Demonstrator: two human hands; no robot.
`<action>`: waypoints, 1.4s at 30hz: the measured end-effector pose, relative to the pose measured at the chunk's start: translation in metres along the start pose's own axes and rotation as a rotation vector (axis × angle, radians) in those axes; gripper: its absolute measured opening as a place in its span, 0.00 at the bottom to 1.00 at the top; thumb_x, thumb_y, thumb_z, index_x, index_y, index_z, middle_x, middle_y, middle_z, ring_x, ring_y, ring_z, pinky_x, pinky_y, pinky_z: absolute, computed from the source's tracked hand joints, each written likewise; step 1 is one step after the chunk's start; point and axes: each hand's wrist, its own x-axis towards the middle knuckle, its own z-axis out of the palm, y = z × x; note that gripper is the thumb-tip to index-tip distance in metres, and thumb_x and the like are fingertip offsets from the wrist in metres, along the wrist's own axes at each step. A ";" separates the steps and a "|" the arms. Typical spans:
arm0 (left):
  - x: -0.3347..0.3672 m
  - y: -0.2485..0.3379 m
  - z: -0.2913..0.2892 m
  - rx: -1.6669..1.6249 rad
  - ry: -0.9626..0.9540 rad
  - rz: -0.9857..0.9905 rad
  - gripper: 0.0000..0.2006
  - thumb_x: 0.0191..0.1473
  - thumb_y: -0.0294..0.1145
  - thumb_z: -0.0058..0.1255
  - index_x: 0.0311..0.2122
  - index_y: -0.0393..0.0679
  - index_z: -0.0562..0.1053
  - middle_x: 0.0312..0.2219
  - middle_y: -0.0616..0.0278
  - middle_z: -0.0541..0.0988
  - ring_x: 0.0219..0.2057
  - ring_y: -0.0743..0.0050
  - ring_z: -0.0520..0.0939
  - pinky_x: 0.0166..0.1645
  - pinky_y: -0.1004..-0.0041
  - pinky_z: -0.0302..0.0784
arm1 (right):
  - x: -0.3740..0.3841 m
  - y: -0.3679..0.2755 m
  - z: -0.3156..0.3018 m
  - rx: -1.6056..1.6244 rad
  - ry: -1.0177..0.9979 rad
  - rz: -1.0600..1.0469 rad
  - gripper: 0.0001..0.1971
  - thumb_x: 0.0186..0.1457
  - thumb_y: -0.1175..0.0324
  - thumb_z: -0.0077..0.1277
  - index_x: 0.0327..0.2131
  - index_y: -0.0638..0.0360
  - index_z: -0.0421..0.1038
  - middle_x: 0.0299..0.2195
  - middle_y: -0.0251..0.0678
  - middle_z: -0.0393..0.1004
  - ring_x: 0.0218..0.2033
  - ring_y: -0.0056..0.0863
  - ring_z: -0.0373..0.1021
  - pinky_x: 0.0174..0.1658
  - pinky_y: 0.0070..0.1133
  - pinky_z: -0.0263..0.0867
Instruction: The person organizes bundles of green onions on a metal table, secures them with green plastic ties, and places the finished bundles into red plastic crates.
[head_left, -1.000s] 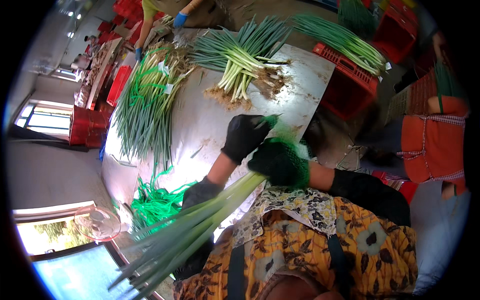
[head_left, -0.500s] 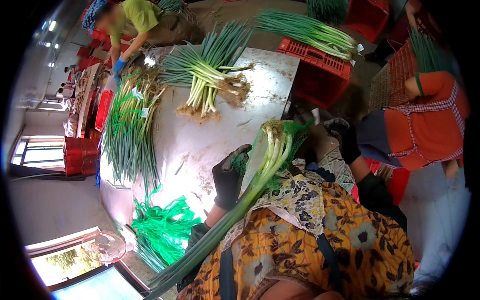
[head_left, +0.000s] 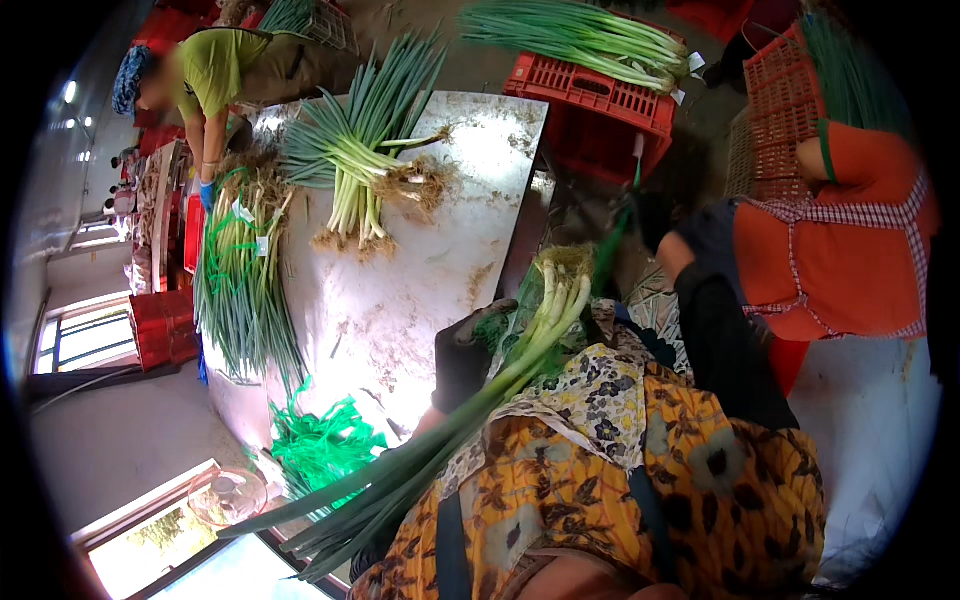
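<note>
A bunch of green onions [head_left: 550, 320] lies slantwise across my lap, roots up and leaves trailing to the lower left. Green netting [head_left: 606, 250] surrounds its root end and stretches to the upper right, where a white tag [head_left: 638, 146] hangs on a green strand. My left hand [head_left: 466, 352], in a dark glove, is closed on the netting beside the stalks. My right hand [head_left: 654, 222], also dark-gloved, grips the stretched end of the netting; its fingers are partly lost in shadow.
A metal table [head_left: 480, 130] bears loose green onions [head_left: 365, 180], a netted, tagged bunch [head_left: 250, 270] and a heap of green netting [head_left: 325, 440]. Red crates [head_left: 595, 95] stand beyond. A person in yellow-green [head_left: 215, 75] bends over the far left; another in orange [head_left: 830, 240] is close on the right.
My right hand has moved up and left onto the netting's end, which is now pulled out long with its tag raised. The view has shifted; the onion leaves have swung outward.
</note>
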 end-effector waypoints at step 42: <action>0.055 -0.055 0.006 0.527 0.229 0.457 0.08 0.47 0.33 0.47 0.33 0.44 0.73 0.26 0.54 0.77 0.26 0.56 0.77 0.26 0.62 0.70 | -0.158 -0.114 0.100 -0.376 -0.482 -0.301 0.15 0.54 0.70 0.45 0.45 0.63 0.68 0.26 0.42 0.72 0.29 0.35 0.71 0.31 0.30 0.67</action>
